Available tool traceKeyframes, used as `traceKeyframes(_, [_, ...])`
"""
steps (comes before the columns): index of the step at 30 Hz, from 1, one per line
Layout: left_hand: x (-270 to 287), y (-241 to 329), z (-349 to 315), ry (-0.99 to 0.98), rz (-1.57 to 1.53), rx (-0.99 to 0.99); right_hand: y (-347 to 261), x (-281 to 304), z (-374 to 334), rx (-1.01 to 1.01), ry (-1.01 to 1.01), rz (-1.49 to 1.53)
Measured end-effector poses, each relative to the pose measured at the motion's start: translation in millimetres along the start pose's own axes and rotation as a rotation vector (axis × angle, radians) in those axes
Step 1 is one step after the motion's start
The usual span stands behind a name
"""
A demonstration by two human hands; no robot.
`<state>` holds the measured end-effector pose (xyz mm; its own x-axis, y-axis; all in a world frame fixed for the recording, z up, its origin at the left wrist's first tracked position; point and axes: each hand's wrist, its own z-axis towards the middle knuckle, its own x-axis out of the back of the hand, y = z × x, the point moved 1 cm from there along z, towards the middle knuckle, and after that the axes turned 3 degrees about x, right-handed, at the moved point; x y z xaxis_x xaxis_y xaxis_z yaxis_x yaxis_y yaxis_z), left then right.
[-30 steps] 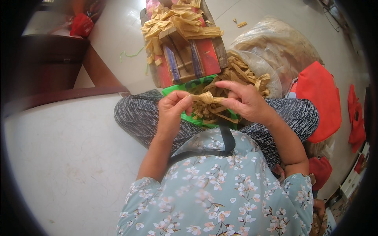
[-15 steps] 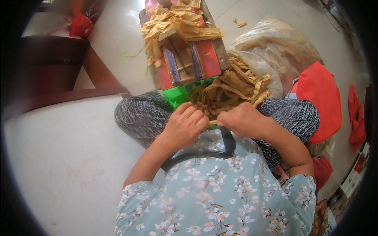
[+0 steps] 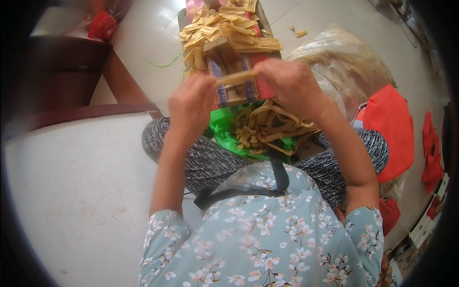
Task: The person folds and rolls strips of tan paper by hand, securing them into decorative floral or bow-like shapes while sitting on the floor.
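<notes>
A flat tan strip (image 3: 236, 78), slightly blurred, is stretched level between my two hands. My left hand (image 3: 193, 103) is closed on its left end, and my right hand (image 3: 291, 83) pinches the right end. Beneath the strip stands a wooden frame (image 3: 221, 46) with two purple-blue side rails, fixed on a red-topped board (image 3: 266, 91). Short yellowish pieces (image 3: 224, 26) are heaped on the board's far part. Long tangled tan strips (image 3: 272, 125) lie in my lap in a green plastic bag (image 3: 223, 130), below my hands.
A big clear plastic bag (image 3: 344, 60) of tan material slumps at the right, beside a red bag (image 3: 389, 134). To the left is a white surface (image 3: 81, 191) with a dark red edge. Small scraps (image 3: 300, 34) lie on the tiled floor.
Both hands have moved forward and apart, from over the lap to above the wooden frame, carrying the strip between them. The view has shifted slightly.
</notes>
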<state>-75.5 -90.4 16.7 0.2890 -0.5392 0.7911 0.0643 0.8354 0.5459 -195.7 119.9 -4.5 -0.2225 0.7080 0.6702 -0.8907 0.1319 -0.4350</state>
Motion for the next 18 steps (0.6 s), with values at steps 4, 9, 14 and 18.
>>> traceKeyframes(4, [-5,-17,24,0.091,-0.068,-0.001,24,-10,17,0.04,-0.054,-0.101])
traceKeyframes(9, [-6,-33,-10,0.067,0.04,0.132,48,-7,-30,-0.258,-0.148,-0.014])
traceKeyframes(14, [-2,-22,-48,-0.002,0.048,0.032,30,17,-70,-0.206,-0.042,0.021])
traceKeyframes(18, [-18,-16,-61,0.127,-0.044,0.034,-4,3,-74,0.106,-0.083,-0.144])
